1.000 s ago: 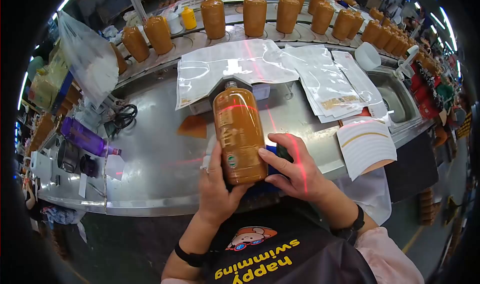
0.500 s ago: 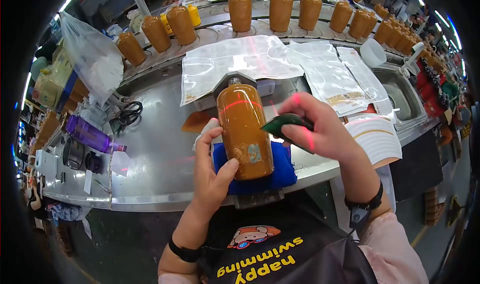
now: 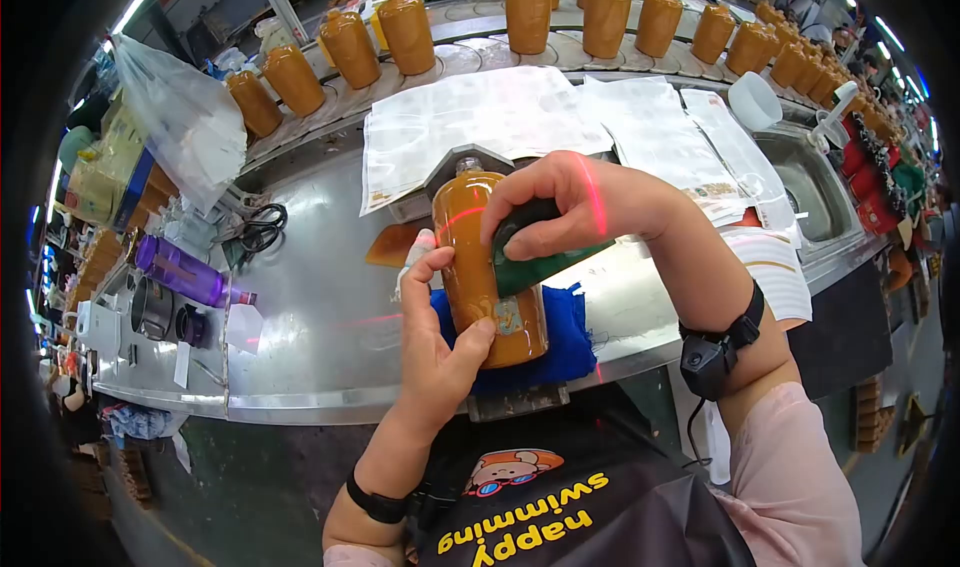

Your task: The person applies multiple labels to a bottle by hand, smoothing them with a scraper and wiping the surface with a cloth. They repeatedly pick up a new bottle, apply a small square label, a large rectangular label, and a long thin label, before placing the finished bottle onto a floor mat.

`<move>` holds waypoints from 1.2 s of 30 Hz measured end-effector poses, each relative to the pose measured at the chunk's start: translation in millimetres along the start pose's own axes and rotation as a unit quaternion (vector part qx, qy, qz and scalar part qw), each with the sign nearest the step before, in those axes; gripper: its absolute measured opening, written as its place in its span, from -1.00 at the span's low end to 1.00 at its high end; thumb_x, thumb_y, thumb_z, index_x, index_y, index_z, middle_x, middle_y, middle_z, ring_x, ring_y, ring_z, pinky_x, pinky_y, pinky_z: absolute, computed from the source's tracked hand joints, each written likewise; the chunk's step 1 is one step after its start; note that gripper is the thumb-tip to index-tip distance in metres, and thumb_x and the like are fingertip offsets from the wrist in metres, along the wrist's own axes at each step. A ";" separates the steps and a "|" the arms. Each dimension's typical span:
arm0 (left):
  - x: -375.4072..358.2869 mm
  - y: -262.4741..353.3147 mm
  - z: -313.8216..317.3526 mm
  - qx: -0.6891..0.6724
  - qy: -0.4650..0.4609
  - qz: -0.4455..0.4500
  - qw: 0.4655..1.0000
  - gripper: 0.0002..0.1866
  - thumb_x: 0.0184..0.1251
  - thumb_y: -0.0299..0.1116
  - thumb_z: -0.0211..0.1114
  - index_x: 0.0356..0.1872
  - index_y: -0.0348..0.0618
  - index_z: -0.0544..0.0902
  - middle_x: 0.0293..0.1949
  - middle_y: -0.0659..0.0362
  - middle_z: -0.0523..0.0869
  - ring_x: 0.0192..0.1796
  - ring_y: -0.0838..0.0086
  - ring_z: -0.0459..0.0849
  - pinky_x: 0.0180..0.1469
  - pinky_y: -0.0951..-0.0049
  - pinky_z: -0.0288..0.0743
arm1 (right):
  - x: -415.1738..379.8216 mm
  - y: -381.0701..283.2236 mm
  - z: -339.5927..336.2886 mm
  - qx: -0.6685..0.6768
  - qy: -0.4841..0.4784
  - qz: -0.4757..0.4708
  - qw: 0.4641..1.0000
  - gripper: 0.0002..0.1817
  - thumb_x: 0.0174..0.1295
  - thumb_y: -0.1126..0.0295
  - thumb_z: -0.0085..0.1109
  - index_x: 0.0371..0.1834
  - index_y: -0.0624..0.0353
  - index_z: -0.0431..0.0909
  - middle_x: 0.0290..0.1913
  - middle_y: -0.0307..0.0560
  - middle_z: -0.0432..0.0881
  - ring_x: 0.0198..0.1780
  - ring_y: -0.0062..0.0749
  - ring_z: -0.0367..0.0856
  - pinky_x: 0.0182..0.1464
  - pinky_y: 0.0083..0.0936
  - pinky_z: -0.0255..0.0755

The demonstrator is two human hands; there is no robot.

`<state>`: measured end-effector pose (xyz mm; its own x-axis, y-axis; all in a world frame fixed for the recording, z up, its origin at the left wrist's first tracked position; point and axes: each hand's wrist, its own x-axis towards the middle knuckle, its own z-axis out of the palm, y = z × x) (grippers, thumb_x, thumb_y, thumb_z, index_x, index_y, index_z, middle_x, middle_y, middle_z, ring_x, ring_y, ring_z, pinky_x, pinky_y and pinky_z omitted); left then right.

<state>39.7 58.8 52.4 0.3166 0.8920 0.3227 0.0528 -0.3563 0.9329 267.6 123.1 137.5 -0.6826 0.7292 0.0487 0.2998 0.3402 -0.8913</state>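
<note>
A glossy brown bottle (image 3: 463,252) lies tilted on its back in front of me, its neck at a dark angular holder (image 3: 440,175) and its base over a folded blue cloth (image 3: 568,332). My left hand (image 3: 435,332) grips its lower left side, thumb on the front. A small pale decal (image 3: 509,316) sits low on the bottle near that thumb. In my right hand (image 3: 560,207) is a flat dark green scraper (image 3: 550,269), pinched between thumb and fingers. Its edge lies against the bottle's right side, above the decal; the right hand covers part of the upper bottle.
Printed transfer sheets (image 3: 470,112) lie behind the bottle. Several brown bottles (image 3: 527,15) stand on a curved conveyor (image 3: 455,59) at the back. A sink (image 3: 815,192) is at right, with a white bowl (image 3: 755,102) beside it. At left are a purple bottle (image 3: 180,270) and a coiled cable (image 3: 262,229).
My right hand has moved left and brought the green scraper onto the bottle. The conveyor bottles have shifted right in view. My left hand keeps its grip.
</note>
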 end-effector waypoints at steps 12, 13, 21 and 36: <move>2.8 21.7 0.3 0.281 0.022 0.154 0.947 -0.77 0.07 -0.47 0.32 -0.23 -0.22 0.54 0.30 -0.25 0.39 0.29 0.01 0.33 0.34 0.13 0.12 | -30.1 0.9 4.7 -0.063 0.132 -0.055 0.988 -0.69 0.20 0.47 0.25 0.04 0.22 0.58 -0.10 -0.14 0.67 -0.08 -0.46 0.63 0.01 -0.50 0.50; 4.1 23.2 2.5 0.289 0.025 0.150 0.945 -0.82 0.07 -0.47 0.33 -0.29 -0.21 0.55 0.29 -0.26 0.40 0.29 0.00 0.33 0.34 0.11 0.12 | -37.3 2.0 11.1 -0.069 0.166 -0.061 0.982 -0.68 0.21 0.51 0.22 0.06 0.21 0.57 -0.07 -0.12 0.67 -0.06 -0.44 0.63 0.04 -0.48 0.50; 13.0 41.9 6.1 0.176 -0.056 0.071 0.980 -0.91 0.17 -0.46 0.27 -0.31 -0.18 0.66 0.34 -0.14 0.42 0.37 0.02 0.26 0.38 0.10 0.07 | -65.0 7.0 80.8 -0.220 0.268 -0.141 0.927 -0.64 -0.02 0.82 0.01 -0.18 0.25 0.59 0.33 0.26 0.36 0.34 0.14 0.38 0.24 -0.25 0.40; -10.1 14.3 -18.2 0.029 -0.045 0.061 0.997 -0.72 0.27 -0.41 0.20 -0.05 -0.11 0.75 0.41 -0.12 0.34 0.43 0.12 0.25 0.45 0.19 0.03 | -48.4 -10.9 106.3 -0.273 0.330 -0.051 0.902 -0.49 -0.02 0.03 0.51 -0.44 0.26 0.49 0.15 0.26 0.40 0.19 0.13 0.38 0.14 -0.08 0.33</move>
<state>20.1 49.7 65.4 0.4079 0.8132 0.4151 0.0633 -0.4788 0.8757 226.5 20.9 96.9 -0.2331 0.8113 0.5361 0.6650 0.5353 -0.5208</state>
